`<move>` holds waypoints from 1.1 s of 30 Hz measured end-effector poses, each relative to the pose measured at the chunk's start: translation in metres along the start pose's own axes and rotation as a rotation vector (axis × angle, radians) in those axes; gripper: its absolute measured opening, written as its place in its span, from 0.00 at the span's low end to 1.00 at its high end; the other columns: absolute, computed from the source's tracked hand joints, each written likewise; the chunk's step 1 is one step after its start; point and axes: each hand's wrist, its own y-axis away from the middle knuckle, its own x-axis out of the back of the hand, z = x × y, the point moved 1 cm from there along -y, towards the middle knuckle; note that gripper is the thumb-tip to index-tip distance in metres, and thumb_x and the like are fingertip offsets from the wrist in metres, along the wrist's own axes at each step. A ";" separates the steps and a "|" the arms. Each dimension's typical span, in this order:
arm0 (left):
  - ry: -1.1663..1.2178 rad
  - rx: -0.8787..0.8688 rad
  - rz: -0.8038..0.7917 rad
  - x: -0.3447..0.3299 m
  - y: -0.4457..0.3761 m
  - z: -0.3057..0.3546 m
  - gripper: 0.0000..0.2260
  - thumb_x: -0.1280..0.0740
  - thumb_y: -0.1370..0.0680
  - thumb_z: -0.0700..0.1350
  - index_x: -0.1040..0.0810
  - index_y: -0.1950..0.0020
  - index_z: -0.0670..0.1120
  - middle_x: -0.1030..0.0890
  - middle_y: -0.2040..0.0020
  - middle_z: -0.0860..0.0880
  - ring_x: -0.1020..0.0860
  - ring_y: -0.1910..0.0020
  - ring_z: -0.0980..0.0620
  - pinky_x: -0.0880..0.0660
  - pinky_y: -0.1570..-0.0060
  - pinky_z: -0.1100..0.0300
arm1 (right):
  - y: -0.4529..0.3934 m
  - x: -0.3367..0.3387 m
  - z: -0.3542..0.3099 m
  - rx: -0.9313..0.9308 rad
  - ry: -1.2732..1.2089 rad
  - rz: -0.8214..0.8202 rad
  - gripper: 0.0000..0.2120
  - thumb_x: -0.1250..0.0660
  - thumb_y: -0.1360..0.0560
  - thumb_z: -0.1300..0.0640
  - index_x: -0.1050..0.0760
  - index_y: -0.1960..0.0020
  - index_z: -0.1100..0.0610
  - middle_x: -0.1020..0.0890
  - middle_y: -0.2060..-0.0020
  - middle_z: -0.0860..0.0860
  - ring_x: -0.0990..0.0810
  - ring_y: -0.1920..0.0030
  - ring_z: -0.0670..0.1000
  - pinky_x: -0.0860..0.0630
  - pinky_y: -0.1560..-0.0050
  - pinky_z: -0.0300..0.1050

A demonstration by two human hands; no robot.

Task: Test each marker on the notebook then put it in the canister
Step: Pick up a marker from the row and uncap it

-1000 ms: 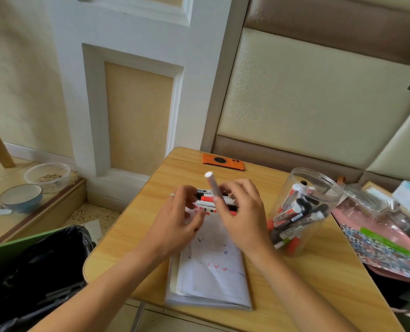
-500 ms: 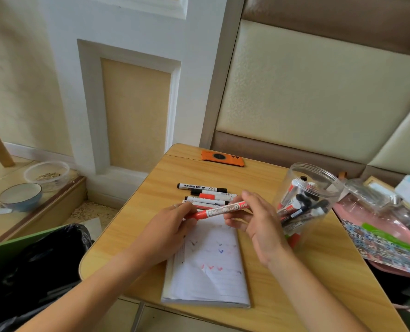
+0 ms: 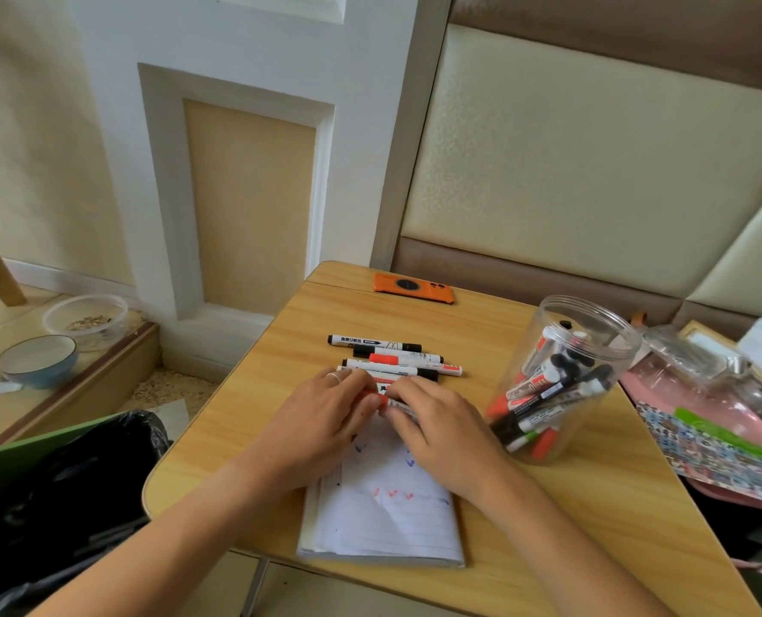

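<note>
On the table (image 3: 570, 518), the notebook (image 3: 383, 523) lies lengthwise toward the person; the canister (image 3: 566, 380) stands to its right. Both hands grip one red marker (image 3: 381, 396) over the notebook's far end, long axis left-right: left hand (image 3: 321, 420) on the cap end, right hand (image 3: 441, 420), nearer the canister, on the barrel.

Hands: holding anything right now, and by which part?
Both hold one red marker over the notebook: left hand fingers at its red cap end, right hand fingers on the barrel.
</note>
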 end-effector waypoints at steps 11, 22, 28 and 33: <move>0.032 0.087 0.026 -0.011 -0.004 -0.003 0.18 0.51 0.21 0.60 0.31 0.59 0.50 0.29 0.66 0.55 0.31 0.63 0.51 0.33 0.64 0.50 | 0.002 -0.010 -0.015 -0.006 0.141 -0.032 0.13 0.45 0.15 0.44 0.30 0.41 0.52 0.22 0.46 0.48 0.21 0.49 0.58 0.30 0.59 0.51; 0.057 0.017 0.131 -0.011 -0.006 -0.004 0.17 0.48 0.20 0.55 0.28 0.60 0.47 0.28 0.65 0.54 0.32 0.63 0.54 0.34 0.65 0.55 | -0.001 -0.006 -0.016 -0.034 0.103 -0.064 0.11 0.49 0.15 0.38 0.34 0.41 0.43 0.22 0.62 0.45 0.21 0.58 0.58 0.31 0.64 0.50; 0.057 0.046 0.067 -0.006 -0.003 -0.009 0.21 0.50 0.19 0.60 0.25 0.54 0.49 0.25 0.62 0.53 0.30 0.60 0.56 0.31 0.61 0.54 | 0.000 -0.011 -0.015 -0.103 0.088 -0.028 0.15 0.47 0.16 0.37 0.31 0.42 0.46 0.25 0.65 0.43 0.24 0.63 0.55 0.35 0.65 0.48; 0.065 0.108 0.093 0.016 -0.006 -0.021 0.11 0.40 0.17 0.57 0.21 0.50 0.55 0.25 0.55 0.58 0.28 0.52 0.61 0.33 0.58 0.66 | -0.001 -0.009 -0.021 -0.174 0.092 -0.063 0.16 0.47 0.16 0.38 0.30 0.42 0.47 0.23 0.61 0.43 0.28 0.63 0.51 0.37 0.66 0.46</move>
